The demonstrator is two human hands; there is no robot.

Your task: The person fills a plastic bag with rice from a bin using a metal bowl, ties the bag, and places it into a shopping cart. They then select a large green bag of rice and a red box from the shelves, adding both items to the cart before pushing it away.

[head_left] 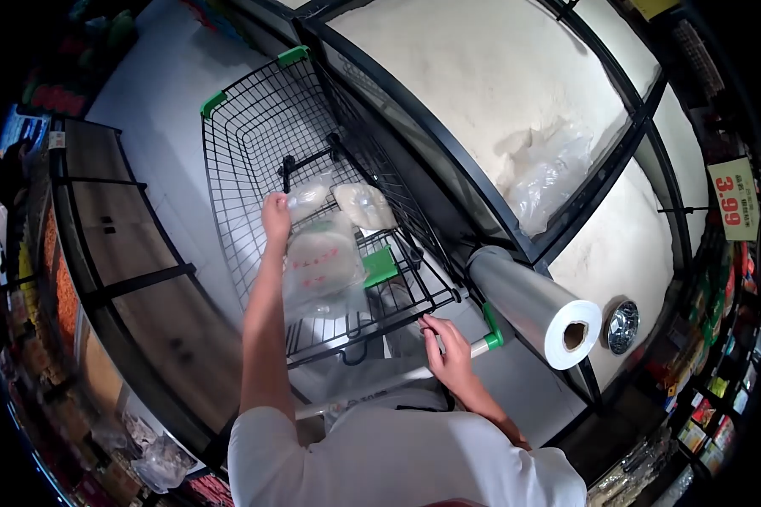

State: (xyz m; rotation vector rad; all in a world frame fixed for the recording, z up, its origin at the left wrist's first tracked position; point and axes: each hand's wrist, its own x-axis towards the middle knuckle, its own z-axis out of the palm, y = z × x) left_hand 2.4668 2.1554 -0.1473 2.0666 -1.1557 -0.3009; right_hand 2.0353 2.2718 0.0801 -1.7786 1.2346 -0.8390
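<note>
A wire shopping cart (237, 156) with green corner caps stands in front of me. Inside it, my left hand (276, 217) is closed at the edge of a clear plastic bag (311, 196) with pale contents. Beside that lies another bag of pale, grain-like contents (365, 207). Nearer to me sits a larger clear bag (325, 258) with red print. My right hand (450, 353) is half curled at the cart's near rim, just above the push handle (397, 376). Its thumb stands apart from the forefinger, and I see nothing held in it.
Right of the cart, a dark-framed bin (457, 160) holds a white, heaped substance with a crumpled plastic bag (550, 177) on it. A large plastic roll (528, 304) and a round metal dish (622, 327) are nearby. A price sign (733, 200) hangs right. Covered bins (135, 253) line the left.
</note>
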